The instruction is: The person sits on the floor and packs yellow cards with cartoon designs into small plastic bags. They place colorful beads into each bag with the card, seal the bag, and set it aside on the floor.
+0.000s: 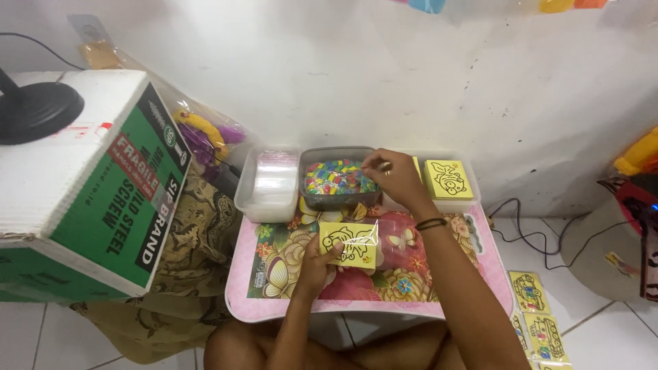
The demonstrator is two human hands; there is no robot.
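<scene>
Left hand (317, 264) was raised, fingers curled in a grip; right hand (392, 176) was extended forward, fingertips pinched together.

The right hand (396, 175) covers part of the bin of coloured pieces (337, 179), and whatever its fingers (370, 163) pinch is too small to make out. The left hand (317, 264) hides the lower left corner of the yellow card (349, 244) it holds. Behind the right hand, part of the clear tub (449, 203) is hidden. The yellow cards on the floor (534, 318) run off the bottom edge. The red and yellow thing (637, 199) at right is cut off by the picture's edge, and so are the coloured shapes (428, 5) along the top. The cardboard box (75, 178) is cut by the left edge
</scene>
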